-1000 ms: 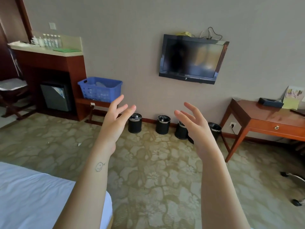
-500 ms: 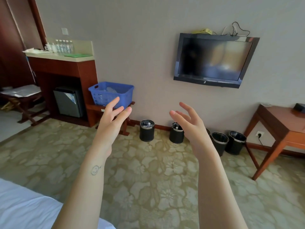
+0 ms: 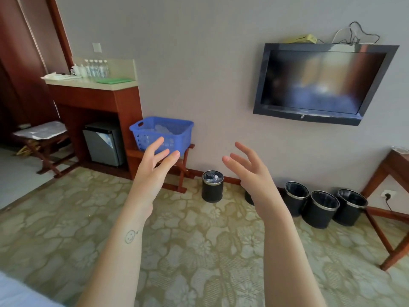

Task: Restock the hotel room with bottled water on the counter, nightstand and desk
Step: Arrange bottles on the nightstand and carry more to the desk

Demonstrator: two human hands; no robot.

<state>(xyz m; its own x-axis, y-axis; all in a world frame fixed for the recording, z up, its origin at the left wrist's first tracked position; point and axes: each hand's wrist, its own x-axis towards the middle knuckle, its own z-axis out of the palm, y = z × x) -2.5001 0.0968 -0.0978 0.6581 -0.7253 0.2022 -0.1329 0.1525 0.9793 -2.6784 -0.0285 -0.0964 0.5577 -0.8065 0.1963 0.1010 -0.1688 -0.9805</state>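
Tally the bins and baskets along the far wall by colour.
Black bins: 5, one mostly hidden behind the right hand
Blue basket: 1
Total: 6

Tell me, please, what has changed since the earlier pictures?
The view has swung left: the blue basket and counter have shifted toward the centre, while the desk has slid to the right edge. The left hand and right hand stay raised, open and empty; nothing was grasped or released.
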